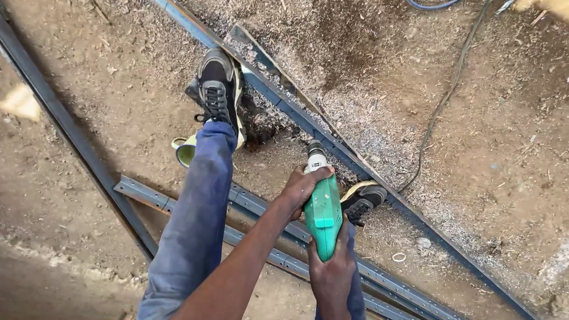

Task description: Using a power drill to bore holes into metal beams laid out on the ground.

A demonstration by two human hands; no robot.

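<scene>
While both feet pin a long steel bar [282,105] to the dirt, the person grips a green angle grinder [323,215] with both hands above that bar. Nearer the head of the tool, the left hand [302,188] wraps tight around the body just behind the grey nose, which points down at the bar's edge beside the right shoe [363,200]. At the rear end, the right hand [333,274] is clamped around the tail, fingers fully closed on it. Up the same bar, the left shoe [218,89] stands on it, so the tool sits between the two feet, close to the right one. Two perforated rails [422,306] lie just under the arms, running parallel toward the lower right, and a dark flat bar [55,116] crosses on the left, well apart from the tool. A black cable [440,105] snakes down from the top to the bar near the right shoe. Open sawdust-strewn ground [518,153] spreads to the right of the bar.
</scene>
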